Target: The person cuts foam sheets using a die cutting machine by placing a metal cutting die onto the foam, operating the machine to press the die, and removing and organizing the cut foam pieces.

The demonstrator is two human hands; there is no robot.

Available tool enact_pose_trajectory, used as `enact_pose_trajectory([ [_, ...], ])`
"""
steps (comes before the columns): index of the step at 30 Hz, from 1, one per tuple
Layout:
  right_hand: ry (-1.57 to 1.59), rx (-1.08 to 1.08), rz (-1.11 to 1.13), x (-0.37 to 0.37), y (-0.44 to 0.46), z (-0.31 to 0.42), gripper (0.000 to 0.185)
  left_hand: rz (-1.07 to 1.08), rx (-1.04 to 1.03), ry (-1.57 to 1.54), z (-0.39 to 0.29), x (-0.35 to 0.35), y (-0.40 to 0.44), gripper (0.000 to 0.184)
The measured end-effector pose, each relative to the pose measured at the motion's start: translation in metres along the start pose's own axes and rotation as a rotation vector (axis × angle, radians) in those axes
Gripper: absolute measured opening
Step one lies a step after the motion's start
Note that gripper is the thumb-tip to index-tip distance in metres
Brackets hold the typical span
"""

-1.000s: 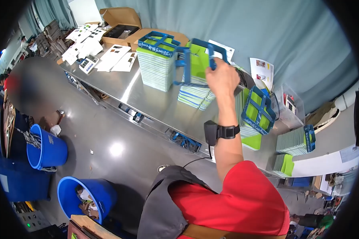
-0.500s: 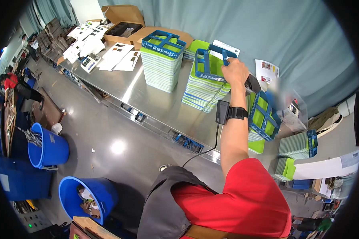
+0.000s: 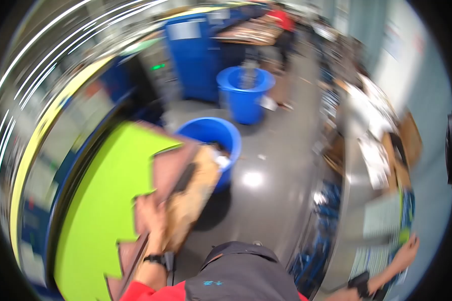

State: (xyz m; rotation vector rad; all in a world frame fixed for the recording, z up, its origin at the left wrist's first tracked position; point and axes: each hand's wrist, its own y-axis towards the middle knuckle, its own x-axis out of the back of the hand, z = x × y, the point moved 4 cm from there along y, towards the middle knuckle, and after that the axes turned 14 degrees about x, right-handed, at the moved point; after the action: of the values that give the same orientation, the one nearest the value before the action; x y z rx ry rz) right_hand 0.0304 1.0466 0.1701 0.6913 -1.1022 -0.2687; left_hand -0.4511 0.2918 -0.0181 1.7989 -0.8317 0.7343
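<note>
My left hand [image 3: 151, 215] rests at the jagged edge of a bright green sheet [image 3: 103, 200], over the brown board [image 3: 173, 170] beneath it. Its fingers look stretched out along that edge, though blurred. On the far right, my right hand [image 3: 406, 253] is at the top end of a stack of pale green-edged sheets [image 3: 369, 261] on the metal table. Blur hides whether its fingers grip anything. Just beyond it stands another stack [image 3: 381, 215] with a blue frame [image 3: 408, 203] on top.
Two blue bins, a near one [image 3: 211, 133] with scraps and a farther one [image 3: 246, 95], stand on the floor. Papers [image 3: 374, 160] and an open cardboard box [image 3: 411, 138] lie along the metal table [image 3: 354, 200]. A person in red [image 3: 285, 22] is farther back.
The view has swung left, toward the bins and the green sheet. My left hand has come into view at that sheet. My right hand now shows at the far right, still by the stacks.
</note>
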Motion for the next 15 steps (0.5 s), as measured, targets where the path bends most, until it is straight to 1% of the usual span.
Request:
enact_pose_trajectory([
  [1, 0.062, 0.094, 0.07, -0.01, -0.002, 0.071, 0.06, 0.035, 0.036, -0.039, -0.004, 0.014, 0.008, 0.056],
  [2, 0.262, 0.277, 0.09, -0.036, 0.001, 0.12, 0.051, 0.051, 0.09, -0.133, 0.002, 0.022, 0.008, 0.051],
  [3, 0.503, 0.399, 0.128, -0.075, 0.0, 0.168, 0.04, 0.056, 0.129, -0.24, 0.01, 0.028, 0.004, 0.046],
  [4, 0.646, 0.471, 0.232, -0.107, -0.01, 0.226, 0.036, 0.176, 0.2, -0.255, 0.013, 0.047, 0.003, 0.036],
  [5, 0.631, 0.615, 0.287, -0.108, -0.036, 0.296, 0.034, 0.294, 0.272, -0.275, 0.021, 0.071, -0.002, 0.026],
  [6, 0.774, 0.73, 0.37, -0.098, -0.074, 0.369, 0.032, 0.239, 0.361, -0.254, 0.041, 0.088, -0.01, 0.026],
  [7, 0.92, 0.699, 0.501, -0.052, -0.128, 0.448, 0.028, 0.221, 0.31, -0.256, 0.056, 0.104, -0.022, 0.02],
  [8, 1.112, 0.749, 0.719, -0.059, -0.171, 0.496, 0.025, 0.206, 0.255, -0.253, 0.073, 0.121, -0.037, 0.015],
  [9, 1.168, 0.923, 0.771, -0.031, -0.227, 0.545, 0.023, 0.16, 0.331, -0.22, 0.096, 0.132, -0.053, 0.015],
  [10, 1.104, 1.178, 0.87, 0.01, -0.278, 0.582, 0.023, 0.015, 0.401, -0.275, 0.114, 0.152, -0.067, 0.014],
  [11, 1.164, 1.375, 0.977, 0.028, -0.33, 0.607, 0.022, -0.134, 0.454, -0.326, 0.126, 0.17, -0.079, 0.013],
  [12, 1.193, 1.634, 0.999, 0.044, -0.381, 0.62, 0.022, -0.189, 0.63, -0.334, 0.144, 0.186, -0.096, 0.013],
  [13, 1.223, 1.914, 1.009, 0.065, -0.426, 0.63, 0.022, -0.247, 0.69, -0.294, 0.155, 0.203, -0.109, 0.013],
  [15, 1.384, 2.176, 1.241, 0.127, -0.498, 0.633, 0.021, -0.327, 0.804, -0.179, 0.17, 0.241, -0.146, 0.013],
])
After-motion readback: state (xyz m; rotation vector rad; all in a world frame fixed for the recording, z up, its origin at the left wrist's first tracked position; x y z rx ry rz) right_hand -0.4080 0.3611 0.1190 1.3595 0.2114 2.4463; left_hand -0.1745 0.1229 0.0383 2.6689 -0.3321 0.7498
